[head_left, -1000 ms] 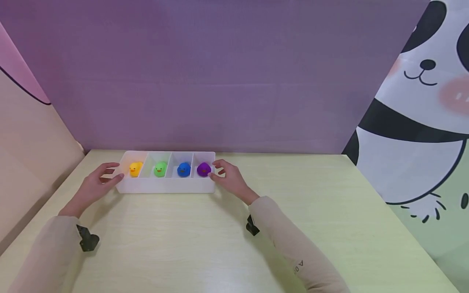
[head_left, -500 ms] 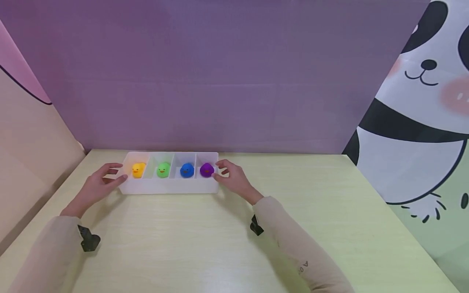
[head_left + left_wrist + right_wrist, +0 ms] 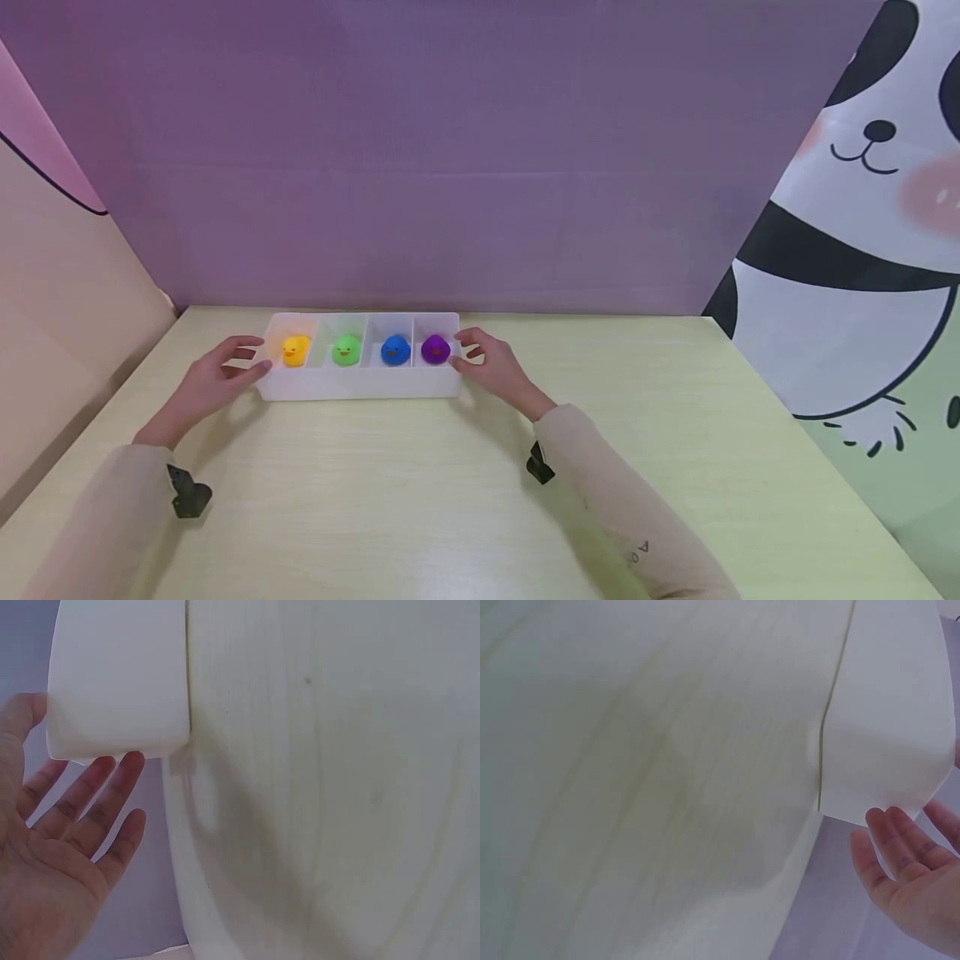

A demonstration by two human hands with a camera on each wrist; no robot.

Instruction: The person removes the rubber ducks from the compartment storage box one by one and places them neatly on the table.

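Both hands, left (image 3: pixel 217 379) and right (image 3: pixel 491 371), pressed straight fingers against the tray's (image 3: pixel 360 385) ends without gripping; uneven pressure could have skewed it, toppling the ducks (image 3: pixel 347 348).

White plastic organizer tray (image 3: pixel 360 385), 4 compartments in a row, flat on table. L to R: yellow duck (image 3: pixel 296 350), green duck (image 3: pixel 347 349), blue duck (image 3: pixel 395 350), purple duck (image 3: pixel 435 349); all upright, probably facing front.
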